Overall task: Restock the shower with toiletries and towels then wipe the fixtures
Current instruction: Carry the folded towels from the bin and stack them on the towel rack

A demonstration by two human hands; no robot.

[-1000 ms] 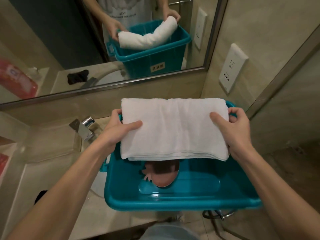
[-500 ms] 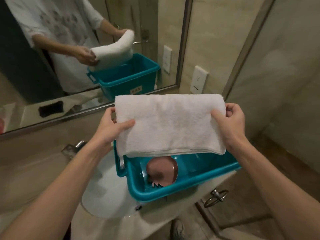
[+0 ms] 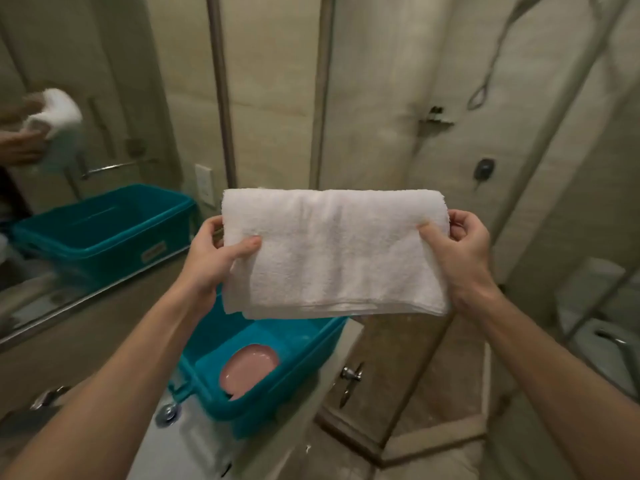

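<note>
White folded towel (image 3: 334, 254) is held up flat, above the far end of the teal bin (image 3: 263, 407), facing the glass shower. The left hand (image 3: 214, 258) pinches its left edge, thumb on top; the right hand (image 3: 460, 251) pinches the right edge likewise. To carry it well, I judge both grips should stay level so the folds do not slip open, and one hand must free itself for the door knob (image 3: 351, 375). Against half a second ago, the towel is higher, and the view has swung right from the mirror (image 3: 86, 133) toward the shower.
</note>
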